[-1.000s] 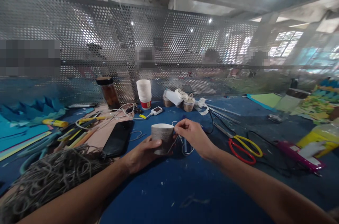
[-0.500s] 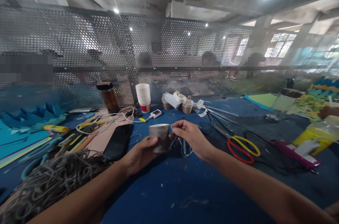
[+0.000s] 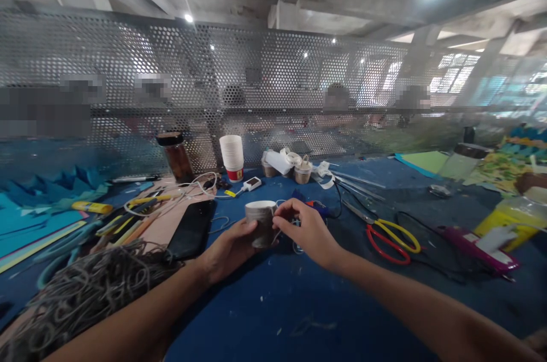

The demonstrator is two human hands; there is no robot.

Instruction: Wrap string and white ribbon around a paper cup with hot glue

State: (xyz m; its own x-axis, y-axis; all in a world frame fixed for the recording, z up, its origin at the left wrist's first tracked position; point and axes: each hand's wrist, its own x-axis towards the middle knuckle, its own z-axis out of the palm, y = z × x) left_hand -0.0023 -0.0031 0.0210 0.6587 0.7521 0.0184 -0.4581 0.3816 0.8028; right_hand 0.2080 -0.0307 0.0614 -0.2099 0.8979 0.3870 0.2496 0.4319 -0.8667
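Note:
In the middle of the head view, my left hand (image 3: 233, 245) is wrapped around a small paper cup (image 3: 261, 216) covered in grey cord, its white mouth upward. The left thumb presses on the near side; the other fingers are mostly hidden behind the cup. My right hand (image 3: 305, 231) is at the cup's right side, thumb and forefinger pinched on a thin grey cord (image 3: 274, 210) near the rim. A loop of cord (image 3: 298, 248) lies partly behind the right hand. A heap of grey cord (image 3: 98, 299) sits at the lower left.
Left of the hands lie a black phone (image 3: 192, 228) and craft tools. Behind stand stacked paper cups (image 3: 232, 154), a brown jar (image 3: 175, 157) and small wrapped cups (image 3: 303, 171). Scissors (image 3: 391, 239) and a purple glue gun (image 3: 481, 251) lie right. A perforated metal screen (image 3: 273, 71) closes off the back.
The cup has turned and shifted slightly right in my left hand. My right hand has dipped a little, its fingers closer against the cup's side.

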